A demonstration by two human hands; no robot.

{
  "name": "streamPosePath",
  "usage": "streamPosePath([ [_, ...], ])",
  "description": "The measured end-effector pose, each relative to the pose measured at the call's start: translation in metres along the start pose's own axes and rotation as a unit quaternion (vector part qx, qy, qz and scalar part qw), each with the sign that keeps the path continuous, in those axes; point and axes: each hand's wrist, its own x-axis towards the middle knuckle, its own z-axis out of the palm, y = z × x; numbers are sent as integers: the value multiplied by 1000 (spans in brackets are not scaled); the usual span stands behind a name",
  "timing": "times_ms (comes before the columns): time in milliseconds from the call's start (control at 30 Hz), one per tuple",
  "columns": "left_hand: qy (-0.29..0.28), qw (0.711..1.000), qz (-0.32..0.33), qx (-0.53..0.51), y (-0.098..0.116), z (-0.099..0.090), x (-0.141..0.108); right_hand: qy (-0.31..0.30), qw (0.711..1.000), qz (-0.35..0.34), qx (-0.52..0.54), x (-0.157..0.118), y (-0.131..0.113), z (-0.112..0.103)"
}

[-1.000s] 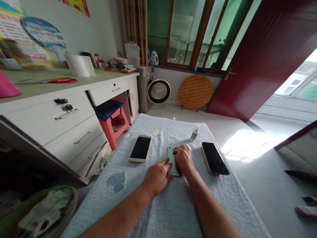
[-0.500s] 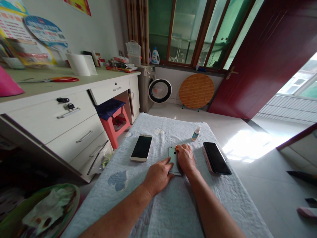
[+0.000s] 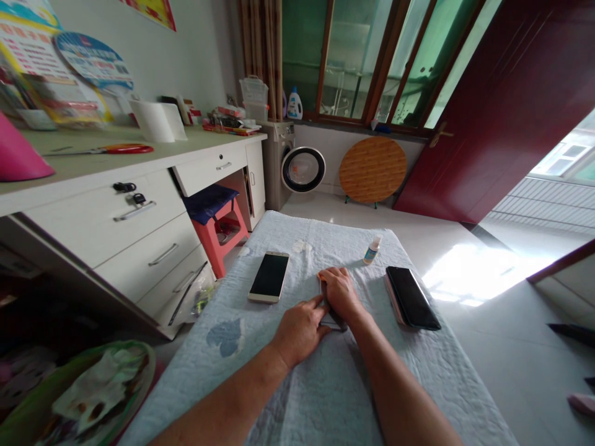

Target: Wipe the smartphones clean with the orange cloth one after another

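A silvery-grey smartphone (image 3: 332,321) lies face down on the cloth-covered table, mostly hidden under my hands. My left hand (image 3: 300,328) grips its left side and near end, thumb at the lower edge. My right hand (image 3: 341,294) is closed and presses on the phone's far part. A bit of something orange (image 3: 321,276) sticks out under its fingertips; its kind is hidden. To the left lies a gold-framed smartphone (image 3: 269,277), screen up. On the right rests a black-screened phone (image 3: 412,297) on a pinkish layer. A small spray bottle (image 3: 372,250) stands beyond my right hand.
A pale blue quilted cloth (image 3: 297,409) covers the table. The white desk (image 3: 153,217) stands at left, with a red stool (image 3: 218,238) beside it. A waste basket (image 3: 151,365) sits at lower left. Farther back are a washing machine (image 3: 277,158) and a round wooden tabletop (image 3: 372,168).
My right hand has slid left across the phone's back, carrying the orange thing to its left edge and covering the far part. My left hand stays on the phone. The view has shifted slightly.
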Motion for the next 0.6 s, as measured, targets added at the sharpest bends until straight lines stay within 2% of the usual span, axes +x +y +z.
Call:
streamPosePath([
  [467, -12, 1000, -10, -9, 1, -3, 0, -42, 995, -59, 67, -2, -9, -6],
  [600, 0, 1000, -1, -17, 1, -2, 0, -45, 991, -71, 99, -6, -9, -7],
])
